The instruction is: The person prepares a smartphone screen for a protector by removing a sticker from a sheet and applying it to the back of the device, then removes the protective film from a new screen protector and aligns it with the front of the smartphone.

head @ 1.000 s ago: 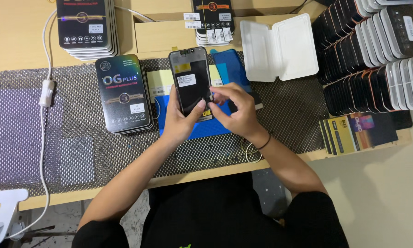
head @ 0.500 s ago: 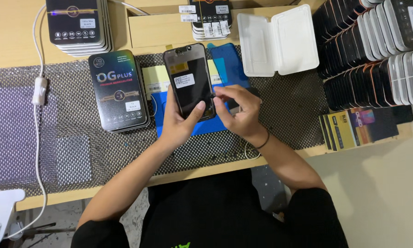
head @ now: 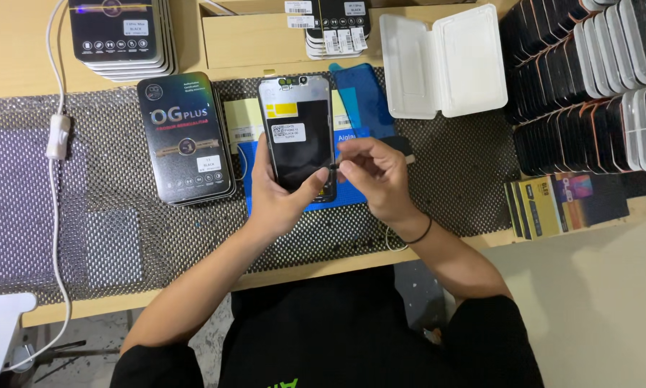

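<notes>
Since the earlier frames my right hand (head: 377,172) has slid from behind the panel out to its right edge, and the panel itself now stands a little farther from me. I hold the black rectangular phone screen panel (head: 298,133) upright over the blue work pad (head: 348,190), back face toward the camera so its yellow patch and white sticker can be read, which seems the reason for lifting it clear of the black mesh mat (head: 121,208). My left hand (head: 280,197) is wrapped round the panel's near end, thumb across the lower corner and fingers behind, a firm clasp. The right hand's thumb and forefinger are pinched nearly closed at the panel's right edge on something thin and dark, perhaps a film tab or a fine tool; I cannot tell which at this size. Left of the panel lies a stack of black glossy flat boxes (head: 186,136), within easy reach. Far and to the right rests an open white plastic clamshell case (head: 445,61), and beyond it rows of stacked dark screens (head: 589,79) fill the right side.
</notes>
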